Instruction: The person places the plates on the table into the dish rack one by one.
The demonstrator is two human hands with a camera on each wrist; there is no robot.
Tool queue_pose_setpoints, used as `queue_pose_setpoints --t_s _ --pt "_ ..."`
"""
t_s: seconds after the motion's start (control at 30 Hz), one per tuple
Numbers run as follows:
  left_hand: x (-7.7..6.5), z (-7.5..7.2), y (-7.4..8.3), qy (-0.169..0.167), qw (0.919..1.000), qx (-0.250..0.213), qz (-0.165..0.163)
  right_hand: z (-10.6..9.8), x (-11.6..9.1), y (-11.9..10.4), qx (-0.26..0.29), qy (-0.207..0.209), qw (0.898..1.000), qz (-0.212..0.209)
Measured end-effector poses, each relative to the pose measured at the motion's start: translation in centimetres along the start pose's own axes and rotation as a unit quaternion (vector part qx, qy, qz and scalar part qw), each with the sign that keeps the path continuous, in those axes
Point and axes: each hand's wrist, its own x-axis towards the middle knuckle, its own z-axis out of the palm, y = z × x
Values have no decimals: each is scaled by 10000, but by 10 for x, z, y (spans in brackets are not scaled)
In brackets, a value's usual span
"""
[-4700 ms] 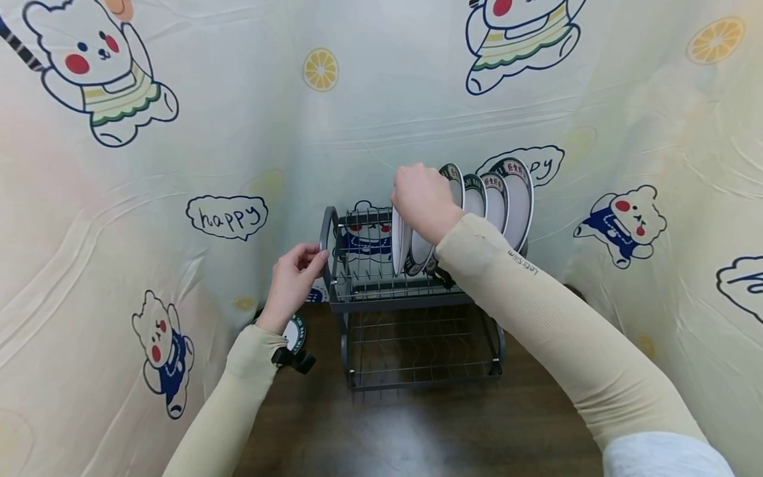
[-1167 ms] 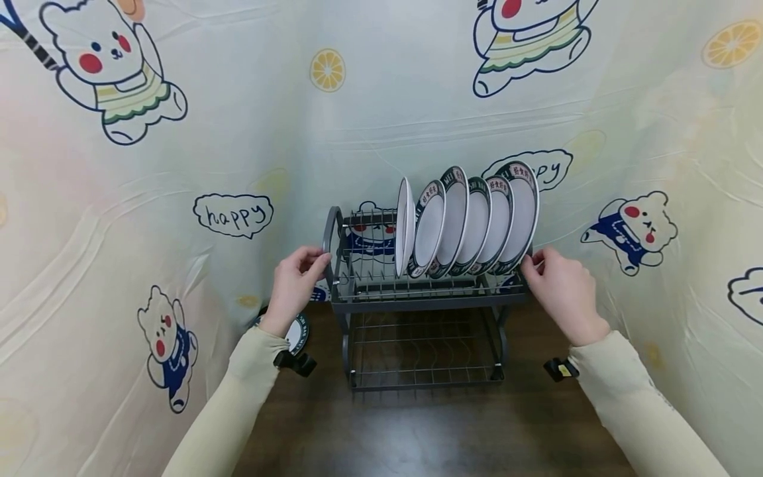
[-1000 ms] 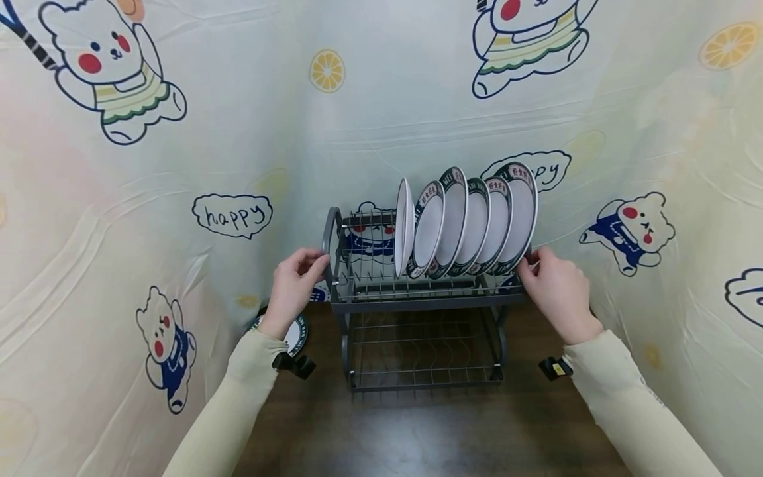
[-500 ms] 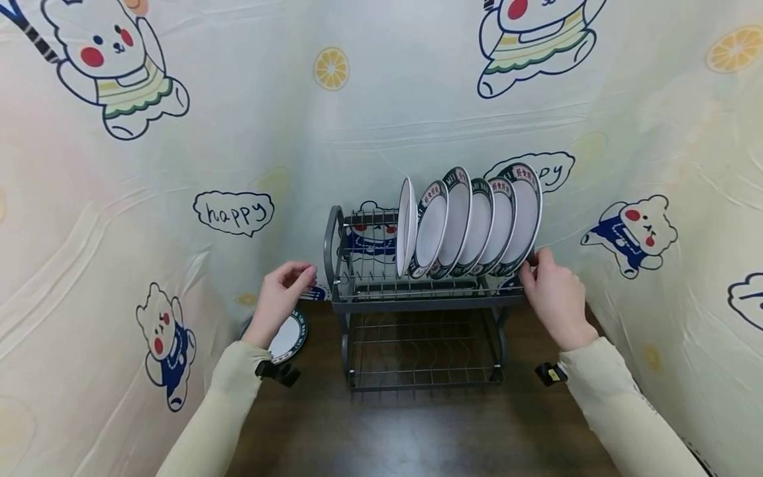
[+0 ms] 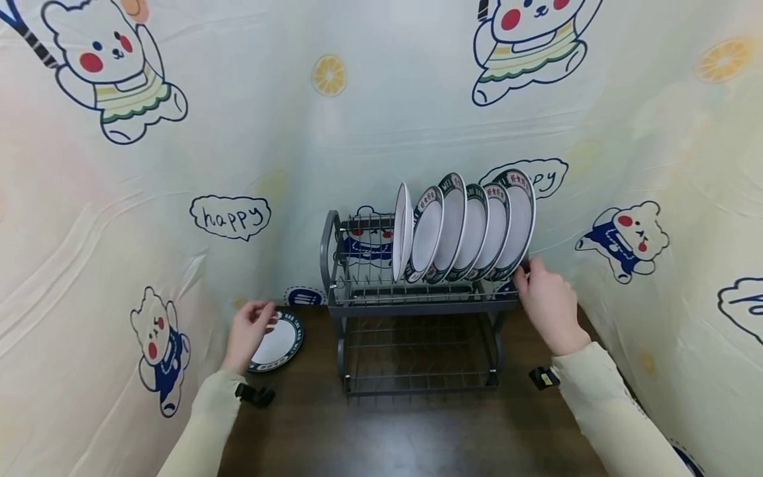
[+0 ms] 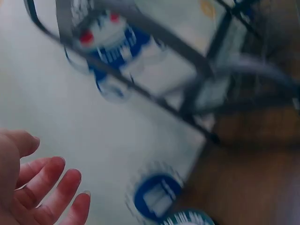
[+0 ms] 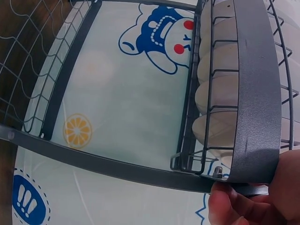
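Note:
A two-tier grey dish rack (image 5: 420,309) stands against the back cloth. Several white plates (image 5: 452,228) with dark green lettered rims stand on edge in its upper tier, in the middle and right part. My right hand (image 5: 550,310) grips the upper tier's frame at the right end; in the right wrist view its thumb and fingers (image 7: 220,204) close round the frame's corner. My left hand (image 5: 246,334) is off the rack, relaxed and holding nothing. It hovers over the left edge of another green-rimmed plate (image 5: 280,348), which lies flat on the table, partly hidden by the hand.
The rack's lower tier (image 5: 417,389) carries no plates. Dark brown wood (image 5: 387,437) forms the table surface in front. A pale cloth (image 5: 357,146) printed with bears hangs behind and on both sides, close to the rack.
Earlier, my right hand was at the leftmost plates, then moved to the rack's right end. My left hand has let go of the rack's left end and moved left and down to the flat plate.

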Motion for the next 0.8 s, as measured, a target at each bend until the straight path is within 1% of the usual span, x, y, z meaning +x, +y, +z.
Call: queue_pose_setpoints --t_s 0.1,0.17,0.3,0.4,0.5,0.57,0.63,0.7,0.8 --pt "-2 -8 -27 146 9991 221 -328 0 -1 0 -19 -89 9999 55" --pt "-3 -12 -43 224 9979 356 -498 -1 -1 1 -50 -90 9999 74" --pt "-8 -19 -69 265 9954 391 -836 0 -1 1 -107 -23 9999 89" --pt "-13 -22 -87 372 9926 230 -1135 1 0 1 -106 -5 9999 72" --pt "-16 -23 -104 542 9876 4 -1470 2 0 1 -99 -29 9999 42" --pt "-17 -22 -115 511 9845 -196 -1666 1 0 2 -113 1 9999 51" --pt "-19 -21 -126 430 9793 -418 -1935 0 0 2 -121 37 9999 46" --pt "-21 -21 -135 421 9725 -584 -2213 0 -1 2 -99 19 9999 45" --pt "-26 -22 -147 575 9586 -795 -2673 0 -1 1 -80 -43 10000 22"
